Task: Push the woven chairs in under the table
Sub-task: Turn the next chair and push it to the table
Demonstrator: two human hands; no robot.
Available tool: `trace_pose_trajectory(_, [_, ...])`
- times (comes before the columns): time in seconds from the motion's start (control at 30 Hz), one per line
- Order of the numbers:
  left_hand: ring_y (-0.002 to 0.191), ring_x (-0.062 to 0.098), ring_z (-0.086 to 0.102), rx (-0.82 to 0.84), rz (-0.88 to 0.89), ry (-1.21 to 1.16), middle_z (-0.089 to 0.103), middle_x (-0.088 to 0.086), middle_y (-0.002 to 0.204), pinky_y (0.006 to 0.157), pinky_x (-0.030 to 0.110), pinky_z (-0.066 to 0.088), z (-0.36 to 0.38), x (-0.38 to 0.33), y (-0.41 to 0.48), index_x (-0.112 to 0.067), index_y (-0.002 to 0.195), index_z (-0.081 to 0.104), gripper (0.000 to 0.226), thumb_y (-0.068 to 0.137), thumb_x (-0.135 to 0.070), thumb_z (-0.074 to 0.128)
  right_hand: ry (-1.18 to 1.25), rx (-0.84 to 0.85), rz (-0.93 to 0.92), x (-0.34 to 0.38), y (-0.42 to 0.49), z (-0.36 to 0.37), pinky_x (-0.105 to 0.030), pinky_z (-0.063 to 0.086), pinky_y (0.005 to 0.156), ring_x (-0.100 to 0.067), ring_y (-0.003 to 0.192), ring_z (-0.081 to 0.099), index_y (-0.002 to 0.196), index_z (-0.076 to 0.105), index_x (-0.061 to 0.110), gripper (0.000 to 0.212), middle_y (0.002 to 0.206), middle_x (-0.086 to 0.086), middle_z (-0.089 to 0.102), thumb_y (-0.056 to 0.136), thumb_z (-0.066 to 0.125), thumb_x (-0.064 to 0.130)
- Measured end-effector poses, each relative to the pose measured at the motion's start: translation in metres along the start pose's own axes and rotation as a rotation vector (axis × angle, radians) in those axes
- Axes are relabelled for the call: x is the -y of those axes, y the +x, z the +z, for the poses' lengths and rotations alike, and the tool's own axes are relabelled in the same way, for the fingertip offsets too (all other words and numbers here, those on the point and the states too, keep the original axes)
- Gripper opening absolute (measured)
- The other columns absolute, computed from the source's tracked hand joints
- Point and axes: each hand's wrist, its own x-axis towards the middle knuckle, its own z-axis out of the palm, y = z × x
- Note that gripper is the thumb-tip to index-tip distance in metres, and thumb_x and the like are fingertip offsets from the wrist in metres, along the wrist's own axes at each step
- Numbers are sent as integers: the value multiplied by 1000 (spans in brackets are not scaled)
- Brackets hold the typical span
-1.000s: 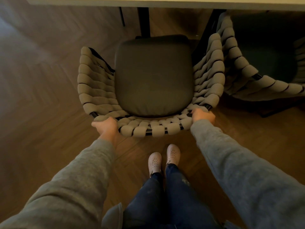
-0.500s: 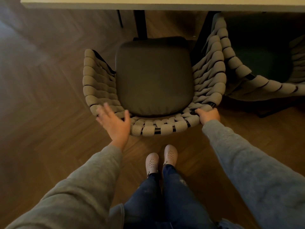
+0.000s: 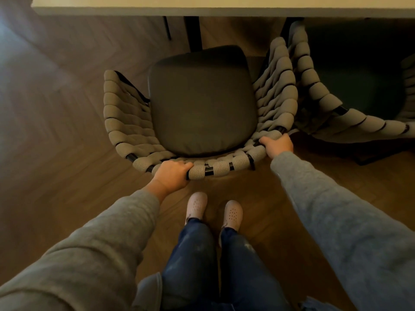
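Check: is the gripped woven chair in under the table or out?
Out: on the woven chair, the whole seat cushion shows short of the table edge. The left hand and right hand grip its back rim.

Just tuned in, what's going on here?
A person stands behind a woven chair and grips its back rim with both hands, the left hand near the middle and the right hand at the right corner. The chair faces the table, but its cushion shows wholly in front of the table's edge, so it is not yet pushed in. A second chair to the right looks tucked further in.
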Motion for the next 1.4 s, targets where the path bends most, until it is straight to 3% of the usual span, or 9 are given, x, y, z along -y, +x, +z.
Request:
trace_pose_trajectory(0.23, [101,16,63,56,21,-17,66,-1,112,81,30,53,-9,15,11,-21,127,55,36,94,-36,53,-255,-66,-75,14,9,17,-47,38,109,-37,135,39,150,20,10,79,151,-17,33,90,65,32])
trace_pose_trajectory(0.33, [98,14,64,65,63,-31,67,-3,110,79,28,52,-9,20,12,-21,122,56,33,94,-37,53,-862,-226,-676,8,-2,21,-45,6,119,-31,149,8,155,4,8,87,161,-17,7,92,43,55])
trace_pose_trajectory(0.4, [96,14,64,84,95,-38,66,-3,108,77,26,50,-10,22,13,-21,118,56,29,94,-37,53,-1231,110,-974,11,-8,24,-47,0,119,-25,149,9,155,14,16,99,161,-10,16,80,3,79])
trace_pose_trajectory(0.47, [95,15,63,126,132,-28,66,-2,107,76,27,49,-13,24,17,-20,117,56,27,94,-36,53,-1473,467,-872,23,-10,24,-46,5,120,-21,147,21,152,28,28,116,156,-1,34,63,-11,91])
trace_pose_trajectory(0.57, [94,18,63,195,170,-8,65,0,106,76,28,47,-20,31,23,-20,116,56,26,95,-34,53,-1603,545,-766,33,-11,33,-44,25,116,-22,133,42,147,37,31,96,142,1,50,69,43,88])
trace_pose_trajectory(0.63, [94,17,63,232,186,12,66,0,105,78,27,49,-24,40,27,-20,116,56,25,95,-33,53,-1642,490,-770,32,-18,44,-43,35,110,-23,126,48,143,41,30,75,135,0,54,79,65,63])
trace_pose_trajectory(0.73, [93,17,63,271,226,83,66,0,105,82,32,52,-30,61,34,-21,116,55,25,95,-34,51,-1650,485,-682,40,-27,62,-43,38,108,-25,128,47,144,40,30,55,138,-3,51,93,61,27])
trace_pose_trajectory(0.8, [94,18,62,283,240,129,65,1,106,83,32,52,-39,75,41,-20,117,55,25,96,-33,49,-1634,464,-654,49,-26,73,-43,39,107,-25,128,48,142,43,29,50,137,-3,53,95,56,20])
trace_pose_trajectory(1.4, [102,20,62,240,306,262,63,1,117,82,33,47,-75,141,123,-21,123,52,32,95,-36,50,-1470,290,-624,96,11,115,-41,44,101,-23,114,56,129,56,35,37,120,1,63,94,55,23])
